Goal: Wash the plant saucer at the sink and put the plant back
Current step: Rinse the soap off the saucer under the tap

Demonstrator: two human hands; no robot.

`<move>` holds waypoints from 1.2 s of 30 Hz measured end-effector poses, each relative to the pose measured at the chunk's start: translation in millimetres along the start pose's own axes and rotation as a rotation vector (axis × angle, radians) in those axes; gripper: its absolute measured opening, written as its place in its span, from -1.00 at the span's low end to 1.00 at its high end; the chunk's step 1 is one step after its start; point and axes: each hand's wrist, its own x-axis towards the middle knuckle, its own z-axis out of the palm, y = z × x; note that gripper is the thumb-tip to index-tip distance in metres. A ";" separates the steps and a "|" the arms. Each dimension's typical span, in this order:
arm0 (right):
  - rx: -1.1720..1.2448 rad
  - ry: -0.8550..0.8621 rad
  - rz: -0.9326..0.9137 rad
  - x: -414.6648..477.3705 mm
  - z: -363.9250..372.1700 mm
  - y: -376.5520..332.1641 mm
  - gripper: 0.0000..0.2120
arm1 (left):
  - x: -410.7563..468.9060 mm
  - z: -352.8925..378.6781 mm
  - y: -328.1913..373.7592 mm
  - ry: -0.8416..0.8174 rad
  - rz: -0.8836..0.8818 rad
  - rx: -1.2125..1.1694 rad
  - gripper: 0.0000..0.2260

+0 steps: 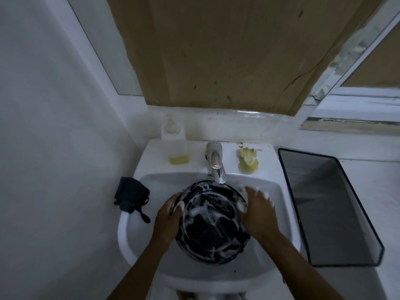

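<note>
Cardboard [227, 50] covers most of the wall above the basin, and below it the white sink [134, 234] takes up the middle of the view, which is where the washing has to happen. To its right a dark mesh tray [324, 202] lies on the counter, close enough that it could serve for draining, though that is only a guess. The saucer [212, 224], dark and round, sits tilted inside the sink bowl with its far edge just under the tap, streaked all over with white suds; it looks to be at the soaping stage, with rinsing not yet done. The left hand [168, 219] grasps the saucer's left rim, thumb hooked over the inside and the other fingers underneath, probably to stop the slippery dish turning or sliding. The right hand [257, 213] lies against the right rim with sudsy fingers spread and fairly straight, pressing rather than clasping, most likely rubbing the edge; it is blurred, so I cannot tell whether anything sits under the palm. A dark cloth [132, 195] hangs over the sink's left edge. A soap dispenser [176, 146], nearly used up, stands on the back ledge within easy reach. The tap [216, 167] points down over the saucer's far rim; whether water runs cannot be told. A small yellow lump [249, 162] rests right of it. No plant is in view.
</note>
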 end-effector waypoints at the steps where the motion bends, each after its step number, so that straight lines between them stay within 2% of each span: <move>1: 0.110 -0.047 0.038 -8.2 5.6 4.3 -0.57 | 0.2 -1.4 -0.8 0.003 -0.003 0.009 -0.63; 4: 0.405 -0.084 0.019 -20.2 14.9 9.6 -0.79 | 1.5 -4.3 -4.0 0.010 -0.013 0.076 -0.58; 10: 0.404 -0.089 0.042 14.1 8.3 8.0 -0.92 | 11.0 -4.8 -9.2 0.053 -0.022 0.239 -0.56; 13: 0.375 -0.088 0.006 34.4 3.7 9.2 -0.92 | 20.4 -5.0 -11.6 0.009 -0.060 0.309 -0.59; 18: 0.308 -0.194 -0.024 38.9 15.6 17.7 -0.74 | 27.7 -11.7 -17.2 -0.157 -0.138 0.317 -0.49; 20: 0.266 -0.228 -0.013 38.1 20.4 16.5 -0.80 | 28.6 -14.6 -21.1 -0.188 -0.170 0.317 -0.47; 22: 0.282 -0.184 0.022 41.4 16.8 9.1 -0.84 | 29.8 -15.0 -24.1 -0.197 -0.180 0.341 -0.47; 24: 0.398 -0.037 0.095 48.9 2.2 -8.6 -0.84 | 31.2 -12.8 -25.2 -0.194 -0.178 0.339 -0.47; 26: 0.671 0.065 0.176 57.4 -19.1 -34.0 -0.83 | 33.1 -10.5 -25.5 -0.181 -0.176 0.322 -0.46; 29: 0.972 -0.050 0.219 66.9 -45.0 -64.3 -0.71 | 37.2 -9.8 -26.2 -0.174 -0.177 0.295 -0.46; 32: 1.139 -0.210 0.256 69.1 -54.3 -75.6 -0.84 | 39.3 -11.0 -27.3 -0.187 -0.187 0.263 -0.46; 36: 1.324 -0.240 0.341 71.2 -55.4 -79.1 -0.91 | 39.7 -12.0 -30.0 -0.182 -0.195 0.259 -0.46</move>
